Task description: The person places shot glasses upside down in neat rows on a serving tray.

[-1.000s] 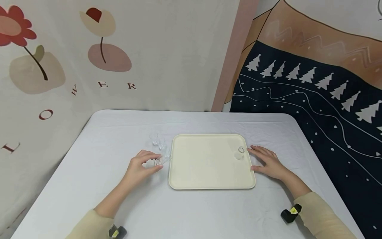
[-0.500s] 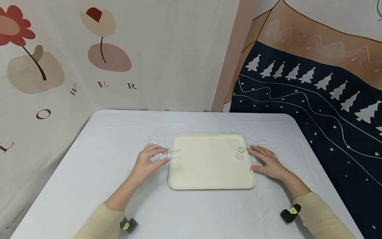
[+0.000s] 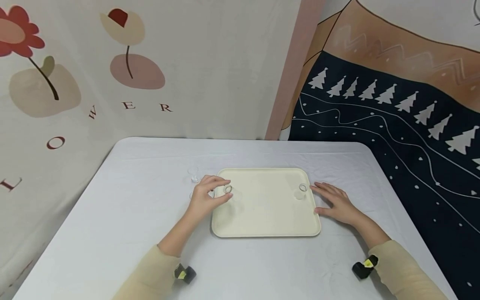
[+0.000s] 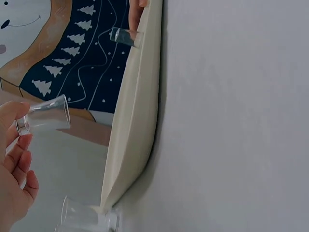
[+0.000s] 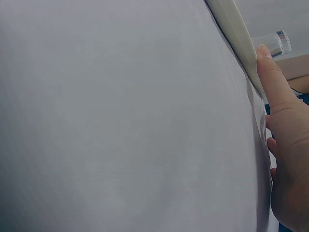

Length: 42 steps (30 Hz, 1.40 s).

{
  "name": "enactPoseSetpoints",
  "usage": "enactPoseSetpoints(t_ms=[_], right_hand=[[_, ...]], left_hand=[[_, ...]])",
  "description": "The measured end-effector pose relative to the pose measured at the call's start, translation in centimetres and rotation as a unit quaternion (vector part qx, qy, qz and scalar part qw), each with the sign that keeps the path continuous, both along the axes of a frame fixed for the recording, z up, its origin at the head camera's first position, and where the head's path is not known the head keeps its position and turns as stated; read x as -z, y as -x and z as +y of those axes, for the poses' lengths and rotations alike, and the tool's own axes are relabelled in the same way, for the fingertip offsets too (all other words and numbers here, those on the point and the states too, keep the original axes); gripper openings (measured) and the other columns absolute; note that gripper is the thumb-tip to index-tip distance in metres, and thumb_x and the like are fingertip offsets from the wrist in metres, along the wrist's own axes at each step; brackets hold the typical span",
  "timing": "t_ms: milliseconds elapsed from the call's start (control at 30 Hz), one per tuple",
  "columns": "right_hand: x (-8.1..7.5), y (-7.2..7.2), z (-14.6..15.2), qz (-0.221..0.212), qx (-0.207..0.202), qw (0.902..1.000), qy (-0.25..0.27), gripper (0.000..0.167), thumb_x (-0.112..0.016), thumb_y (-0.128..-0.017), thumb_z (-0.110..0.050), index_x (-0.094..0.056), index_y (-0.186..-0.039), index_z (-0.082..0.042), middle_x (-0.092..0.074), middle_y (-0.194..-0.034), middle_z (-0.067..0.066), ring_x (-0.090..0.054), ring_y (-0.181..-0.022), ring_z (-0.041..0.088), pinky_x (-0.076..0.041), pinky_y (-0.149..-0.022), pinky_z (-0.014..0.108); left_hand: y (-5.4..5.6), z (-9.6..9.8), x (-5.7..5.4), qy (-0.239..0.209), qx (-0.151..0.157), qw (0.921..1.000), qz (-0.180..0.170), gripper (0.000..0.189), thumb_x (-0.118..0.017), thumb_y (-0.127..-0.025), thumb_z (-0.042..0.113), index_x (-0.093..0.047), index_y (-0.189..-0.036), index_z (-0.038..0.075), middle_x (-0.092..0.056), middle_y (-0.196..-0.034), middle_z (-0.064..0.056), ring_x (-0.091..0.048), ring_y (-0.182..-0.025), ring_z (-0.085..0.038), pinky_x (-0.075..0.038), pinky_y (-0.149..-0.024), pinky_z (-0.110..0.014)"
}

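My left hand (image 3: 206, 198) pinches a clear shot glass (image 4: 46, 116) between thumb and fingers near its thick base. The glass is mouth down, raised above the left part of the cream tray (image 3: 266, 212). A second clear shot glass (image 3: 300, 194) stands upside down on the tray near its right edge. My right hand (image 3: 335, 205) rests at the tray's right rim with fingers spread and thumb tip touching it. In the right wrist view, the thumb (image 5: 273, 79) lies against the rim, and the standing glass shows just beyond.
More clear glasses (image 3: 193, 173) stand on the white-clothed table (image 3: 150, 175) left of the tray, partly hidden behind my left hand. One glass (image 4: 79, 212) shows near the tray's corner in the left wrist view. Patterned curtains (image 3: 225, 83) hang behind the table.
My left hand has lifted a shot glass from beside the tray and carried it right, over the tray's left part, turning it mouth down. The right hand has stayed still.
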State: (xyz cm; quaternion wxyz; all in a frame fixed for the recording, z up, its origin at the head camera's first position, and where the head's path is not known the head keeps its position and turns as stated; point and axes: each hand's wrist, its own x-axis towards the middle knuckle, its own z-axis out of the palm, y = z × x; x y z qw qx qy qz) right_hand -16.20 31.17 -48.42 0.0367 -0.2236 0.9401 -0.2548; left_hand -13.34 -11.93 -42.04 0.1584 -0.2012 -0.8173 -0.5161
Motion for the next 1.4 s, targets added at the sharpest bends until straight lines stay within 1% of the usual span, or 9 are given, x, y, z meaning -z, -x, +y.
enactPoseSetpoints(t_ms=[33,67,267,400,500,633,900,1267,1400], right_hand=[[0.0,0.0,0.0,0.001,0.0,1.0,0.0,0.077,-0.073,-0.08,-0.046,-0.043,-0.144,-0.017,-0.033,-0.149,0.018,-0.021,-0.136,0.042,-0.01,-0.103,0.065],[0.0,0.0,0.0,0.0,0.0,1.0,0.001,0.077,-0.073,-0.08,-0.046,-0.043,-0.144,-0.017,-0.033,-0.149,0.018,-0.021,-0.136,0.042,-0.01,-0.103,0.065],[0.0,0.0,0.0,-0.002,0.0,1.0,-0.001,0.077,-0.073,-0.08,-0.046,-0.043,-0.144,-0.016,-0.033,-0.149,0.019,-0.021,-0.136,0.042,-0.009,-0.104,0.065],[-0.1,0.0,0.0,-0.006,0.001,1.0,-0.003,0.077,-0.072,-0.081,-0.046,-0.042,-0.145,-0.017,-0.032,-0.15,0.019,-0.02,-0.136,0.043,-0.009,-0.103,0.066],[-0.1,-0.1,-0.1,-0.007,0.002,1.0,-0.001,0.077,-0.072,-0.081,-0.046,-0.042,-0.145,-0.016,-0.032,-0.149,0.02,-0.02,-0.136,0.043,-0.009,-0.103,0.066],[-0.2,-0.1,-0.1,-0.007,0.003,1.0,-0.002,0.077,-0.072,-0.081,-0.046,-0.042,-0.145,-0.016,-0.032,-0.15,0.019,-0.02,-0.137,0.043,-0.009,-0.104,0.065],[-0.2,-0.2,0.0,0.019,-0.001,0.9998,0.004,0.074,-0.073,-0.081,-0.044,-0.044,-0.144,-0.017,-0.035,-0.147,0.021,-0.023,-0.135,0.044,-0.011,-0.101,0.067],[-0.2,-0.2,-0.1,0.011,-0.001,0.9999,0.007,0.074,-0.073,-0.081,-0.043,-0.044,-0.144,-0.016,-0.034,-0.148,0.021,-0.022,-0.135,0.044,-0.01,-0.102,0.067],[-0.2,-0.2,0.0,0.017,-0.002,0.9998,0.008,0.074,-0.073,-0.081,-0.043,-0.044,-0.143,-0.016,-0.035,-0.147,0.02,-0.023,-0.135,0.044,-0.011,-0.102,0.067]], left_hand=[[0.0,0.3,0.0,-0.006,0.002,1.0,-0.003,0.033,-0.083,-0.071,0.001,-0.072,-0.103,-0.001,-0.068,-0.099,-0.007,-0.053,-0.097,-0.022,-0.044,-0.076,-0.043],[0.4,0.5,0.6,-0.012,0.003,0.9999,0.0,0.033,-0.084,-0.071,0.002,-0.073,-0.103,0.001,-0.068,-0.099,-0.005,-0.053,-0.096,-0.02,-0.043,-0.075,-0.045],[0.8,2.2,0.8,-0.037,0.015,0.9991,0.015,0.033,-0.083,-0.071,0.0,-0.073,-0.102,0.001,-0.069,-0.097,-0.007,-0.053,-0.095,-0.024,-0.041,-0.072,-0.042],[1.1,3.1,0.9,-0.045,0.016,0.9988,0.01,0.033,-0.082,-0.071,0.0,-0.073,-0.103,0.002,-0.068,-0.097,-0.005,-0.053,-0.097,-0.021,-0.042,-0.073,-0.044],[1.2,3.7,1.0,-0.049,0.012,0.9987,0.0,0.033,-0.082,-0.071,0.002,-0.074,-0.103,0.004,-0.067,-0.098,-0.003,-0.052,-0.098,-0.018,-0.042,-0.074,-0.043],[1.4,4.7,1.1,-0.053,0.007,0.9985,-0.016,0.033,-0.083,-0.071,0.004,-0.074,-0.103,0.004,-0.066,-0.099,-0.002,-0.052,-0.098,-0.016,-0.041,-0.074,-0.039],[1.6,6.8,1.4,-0.067,0.004,0.9971,-0.034,0.034,-0.084,-0.07,0.005,-0.074,-0.103,0.004,-0.068,-0.098,-0.003,-0.052,-0.096,-0.02,-0.041,-0.072,-0.037],[2.3,9.4,2.0,-0.077,0.002,0.995,-0.064,0.033,-0.084,-0.072,0.007,-0.074,-0.103,0.005,-0.067,-0.1,-0.001,-0.052,-0.096,-0.016,-0.043,-0.074,-0.041],[2.5,10.6,2.1,-0.075,0.006,0.9934,-0.087,0.034,-0.083,-0.073,0.008,-0.073,-0.105,0.006,-0.066,-0.102,0.001,-0.052,-0.098,-0.015,-0.043,-0.077,-0.04]])
